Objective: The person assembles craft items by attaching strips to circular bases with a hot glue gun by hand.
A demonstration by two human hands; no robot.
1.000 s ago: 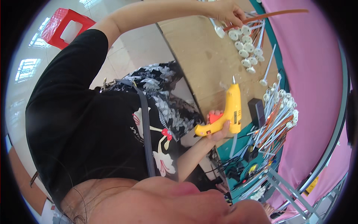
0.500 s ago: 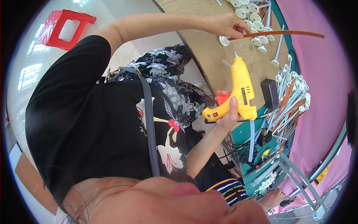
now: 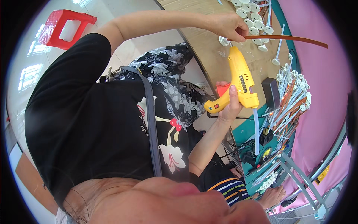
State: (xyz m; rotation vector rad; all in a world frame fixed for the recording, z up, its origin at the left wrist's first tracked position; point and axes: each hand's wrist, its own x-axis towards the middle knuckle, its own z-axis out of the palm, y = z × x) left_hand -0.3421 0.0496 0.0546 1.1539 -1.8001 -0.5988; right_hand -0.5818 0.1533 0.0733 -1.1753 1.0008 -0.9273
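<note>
My left hand [image 3: 233, 28] pinches a flat brown strip [image 3: 287, 37] near one end; the rest of it reaches out to the right. A small white round disc [image 3: 223, 40] sits at the strip's pinched end. My right hand [image 3: 232, 106] is wrapped round a yellow hot glue gun [image 3: 240, 76], fingers at its red trigger [image 3: 223, 89]. The gun's nozzle points at the spot where strip and disc meet; whether it touches cannot be made out. From the gun's back end hangs a whitish glue stick [image 3: 256, 132].
White discs [image 3: 255, 16] lie piled on the brown board [image 3: 205, 44]. Grey and brown strips with discs [image 3: 291, 97] are heaped beyond a black box [image 3: 270, 93]. Cables [image 3: 238, 147] and a metal frame [image 3: 298, 175] stand nearer. Another person's hand [image 3: 272, 198] works there. A red stool [image 3: 67, 30] is left.
The glue gun has moved up and slightly left, bringing its nozzle to the disc end of the strip. The strip's free end has dropped a little.
</note>
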